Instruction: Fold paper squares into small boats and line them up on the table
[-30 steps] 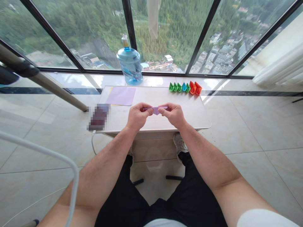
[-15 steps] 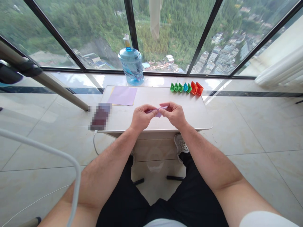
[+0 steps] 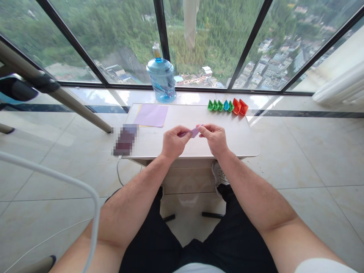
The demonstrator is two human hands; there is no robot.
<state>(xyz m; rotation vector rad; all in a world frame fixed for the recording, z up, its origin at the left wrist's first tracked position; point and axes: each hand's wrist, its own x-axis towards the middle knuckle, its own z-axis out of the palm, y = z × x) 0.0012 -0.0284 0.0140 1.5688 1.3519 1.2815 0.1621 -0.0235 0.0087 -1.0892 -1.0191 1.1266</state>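
Observation:
Both hands pinch a small folded lilac paper piece (image 3: 194,131) just above the low white table (image 3: 244,142). My left hand (image 3: 174,141) grips its left end with closed fingers. My right hand (image 3: 215,137) holds the right end between thumb and fingertips. The hands sit close together, almost touching. At the table's far left lies a flat lilac paper sheet (image 3: 151,115) on a yellow one. A row of folded paper boats (image 3: 227,106), green, blue and red, stands at the far right edge.
A blue water jug (image 3: 162,79) stands on the sill behind the table, in front of the big windows. A blurred dark object (image 3: 125,141) lies at the table's left corner with a cable hanging down. A metal pole (image 3: 71,103) slants at left. My shoe (image 3: 218,176) shows under the table.
The hands have drawn closer together and the paper piece has folded shorter, its right end tilted up. The view has shifted slightly right.

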